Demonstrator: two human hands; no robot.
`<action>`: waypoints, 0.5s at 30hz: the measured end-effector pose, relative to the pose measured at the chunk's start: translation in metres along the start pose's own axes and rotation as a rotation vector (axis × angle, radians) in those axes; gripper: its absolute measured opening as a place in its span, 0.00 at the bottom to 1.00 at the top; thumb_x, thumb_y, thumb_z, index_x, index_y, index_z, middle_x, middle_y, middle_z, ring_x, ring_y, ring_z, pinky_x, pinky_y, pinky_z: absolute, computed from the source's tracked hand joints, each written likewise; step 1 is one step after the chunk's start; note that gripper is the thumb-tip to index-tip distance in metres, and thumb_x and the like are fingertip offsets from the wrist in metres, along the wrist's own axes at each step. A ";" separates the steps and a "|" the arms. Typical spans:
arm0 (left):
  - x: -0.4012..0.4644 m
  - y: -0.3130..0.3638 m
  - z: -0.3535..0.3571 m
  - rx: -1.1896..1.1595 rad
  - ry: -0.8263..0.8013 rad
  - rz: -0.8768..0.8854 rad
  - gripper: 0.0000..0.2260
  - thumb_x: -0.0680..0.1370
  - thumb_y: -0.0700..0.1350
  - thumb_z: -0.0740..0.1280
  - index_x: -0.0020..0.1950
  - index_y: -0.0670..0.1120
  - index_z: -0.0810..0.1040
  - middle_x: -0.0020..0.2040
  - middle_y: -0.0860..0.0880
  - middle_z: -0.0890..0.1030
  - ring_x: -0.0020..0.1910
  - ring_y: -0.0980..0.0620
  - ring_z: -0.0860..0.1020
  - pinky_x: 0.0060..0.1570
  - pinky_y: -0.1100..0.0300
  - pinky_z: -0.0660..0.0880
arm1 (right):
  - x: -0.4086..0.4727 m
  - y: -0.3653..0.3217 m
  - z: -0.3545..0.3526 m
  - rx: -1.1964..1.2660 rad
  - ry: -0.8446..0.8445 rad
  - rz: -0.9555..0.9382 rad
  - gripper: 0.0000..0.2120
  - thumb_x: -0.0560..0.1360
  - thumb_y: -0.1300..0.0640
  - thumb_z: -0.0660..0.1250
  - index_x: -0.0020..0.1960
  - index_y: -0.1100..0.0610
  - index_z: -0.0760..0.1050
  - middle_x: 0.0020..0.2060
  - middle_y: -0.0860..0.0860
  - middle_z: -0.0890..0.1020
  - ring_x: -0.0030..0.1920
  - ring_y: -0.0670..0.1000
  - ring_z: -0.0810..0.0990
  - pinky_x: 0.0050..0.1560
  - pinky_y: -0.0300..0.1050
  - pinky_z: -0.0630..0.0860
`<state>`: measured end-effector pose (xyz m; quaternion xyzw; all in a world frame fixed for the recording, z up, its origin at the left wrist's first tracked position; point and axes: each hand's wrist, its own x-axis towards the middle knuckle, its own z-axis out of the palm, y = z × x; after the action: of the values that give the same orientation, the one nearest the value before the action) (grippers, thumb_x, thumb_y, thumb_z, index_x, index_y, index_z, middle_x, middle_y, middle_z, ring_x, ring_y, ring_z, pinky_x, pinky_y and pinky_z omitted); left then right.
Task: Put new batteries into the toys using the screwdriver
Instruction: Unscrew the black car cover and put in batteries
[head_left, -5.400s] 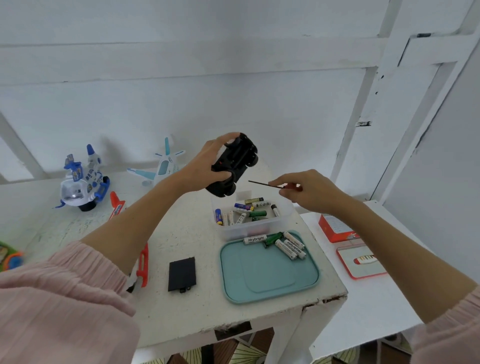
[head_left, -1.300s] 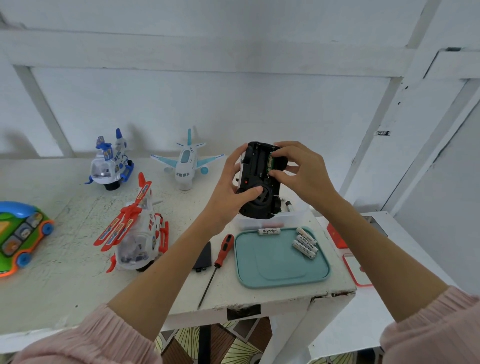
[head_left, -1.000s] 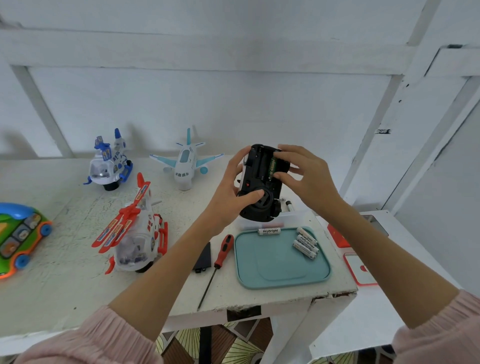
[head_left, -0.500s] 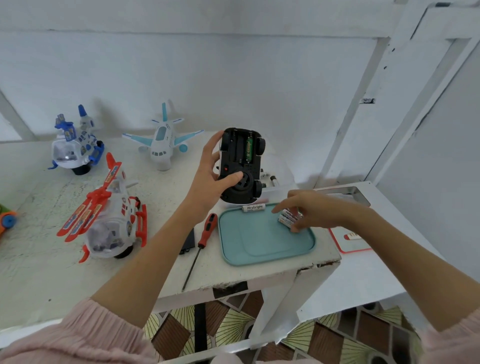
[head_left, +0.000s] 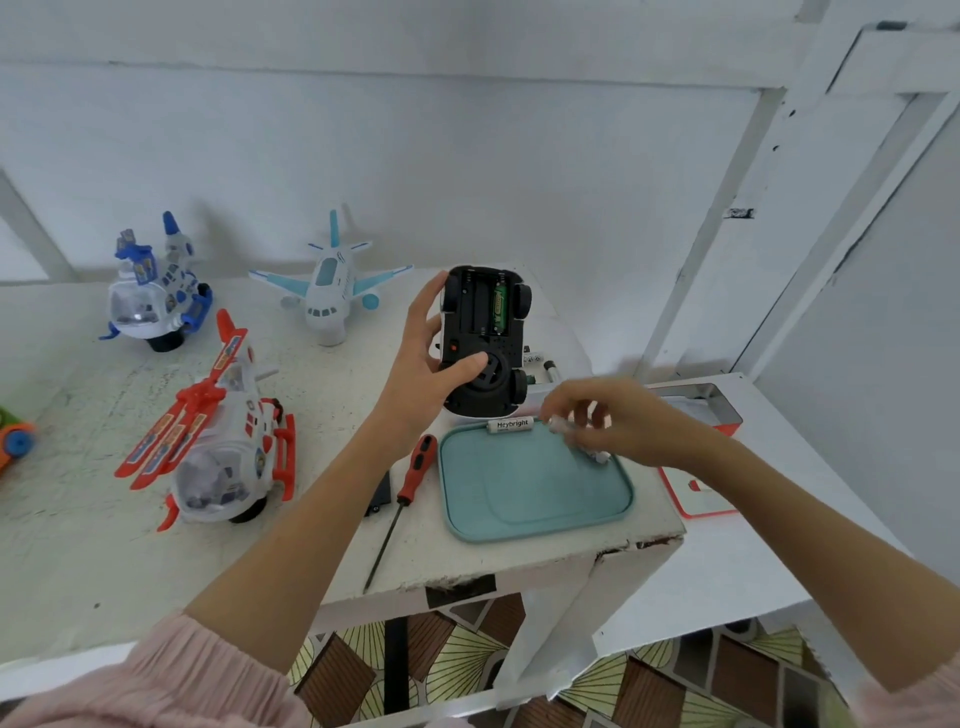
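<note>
the toy car (head_left: 483, 343) is gripped underside-up by the left hand (head_left: 423, 358); a battery (head_left: 561, 425) is pinched by the right hand (head_left: 613, 421) over the tray (head_left: 535, 499).

White wall (head_left: 519, 156) behind; patterned floor (head_left: 467, 660) below; red-edged white box (head_left: 701, 499) on side shelf.

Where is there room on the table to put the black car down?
The middle of the teal tray is bare. The table is also bare in front of the red helicopter, left of the screwdriver. It is crowded by the tray's far edge, where the right hand picks up a battery.
</note>
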<state>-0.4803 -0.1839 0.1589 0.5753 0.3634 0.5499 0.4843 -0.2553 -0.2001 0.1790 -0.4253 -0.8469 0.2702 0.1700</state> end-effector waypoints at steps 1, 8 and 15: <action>0.000 0.000 0.000 -0.003 0.000 0.003 0.33 0.74 0.36 0.68 0.67 0.66 0.60 0.64 0.48 0.74 0.60 0.46 0.77 0.54 0.53 0.78 | 0.003 -0.006 -0.004 0.042 0.084 -0.025 0.06 0.75 0.61 0.65 0.50 0.52 0.76 0.42 0.52 0.81 0.37 0.46 0.76 0.38 0.33 0.73; -0.001 0.003 0.002 -0.014 0.014 0.008 0.34 0.74 0.36 0.69 0.67 0.67 0.60 0.64 0.48 0.74 0.57 0.46 0.79 0.52 0.53 0.79 | 0.045 -0.045 -0.028 -0.043 0.337 -0.138 0.09 0.77 0.62 0.62 0.57 0.59 0.71 0.43 0.49 0.78 0.41 0.52 0.80 0.45 0.41 0.76; -0.001 0.003 0.002 -0.023 0.010 -0.001 0.33 0.72 0.39 0.69 0.67 0.68 0.61 0.65 0.47 0.73 0.58 0.44 0.79 0.52 0.51 0.79 | 0.082 -0.044 -0.025 -0.137 0.408 -0.195 0.07 0.68 0.63 0.73 0.46 0.61 0.82 0.41 0.53 0.74 0.36 0.38 0.69 0.39 0.28 0.67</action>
<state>-0.4789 -0.1862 0.1611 0.5668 0.3597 0.5565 0.4895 -0.3177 -0.1471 0.2306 -0.3976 -0.8485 0.1030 0.3337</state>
